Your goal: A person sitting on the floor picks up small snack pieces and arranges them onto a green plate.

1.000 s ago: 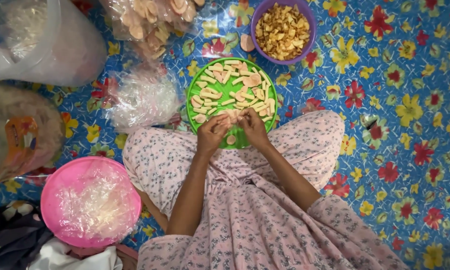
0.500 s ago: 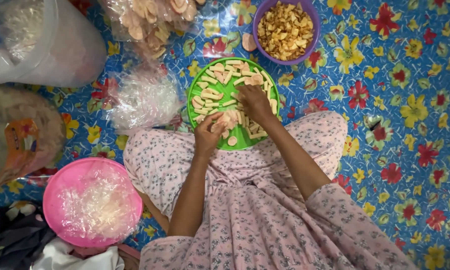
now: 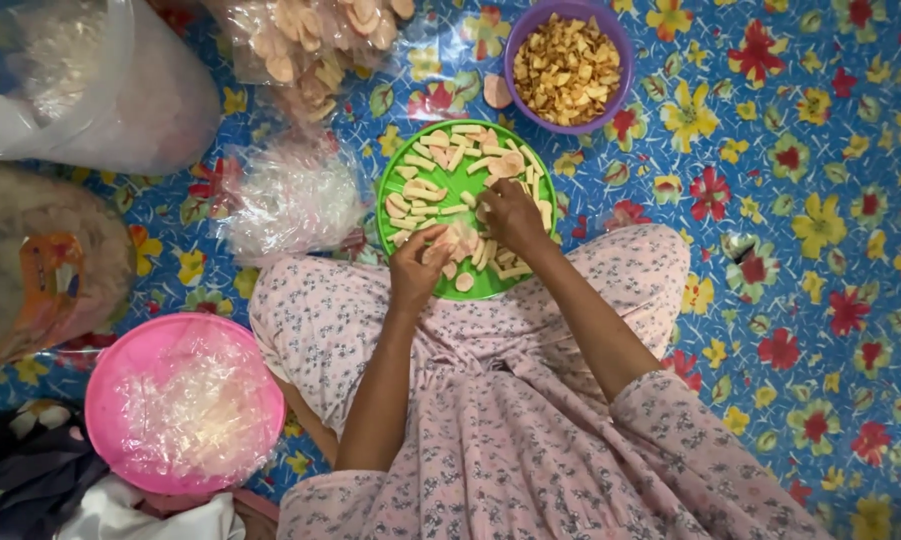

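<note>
On the green plate (image 3: 402, 172), both hands work among raw crackers (image 3: 425, 190): left hand (image 3: 417, 262) pinching several, right hand (image 3: 510, 215) closing on one; many remain unsorted.

Glossy green plastic plate (image 3: 467, 190), smooth. Pale crackers (image 3: 420, 205) on it, matt and dry. Purple bowl (image 3: 515, 50) and pink basin (image 3: 105, 385) of smooth plastic. Thin clear plastic bags (image 3: 290, 195), crinkled and shiny. Floor mat (image 3: 820, 200) glossy, flowered. Soft matt cloth dress (image 3: 530, 440).
</note>
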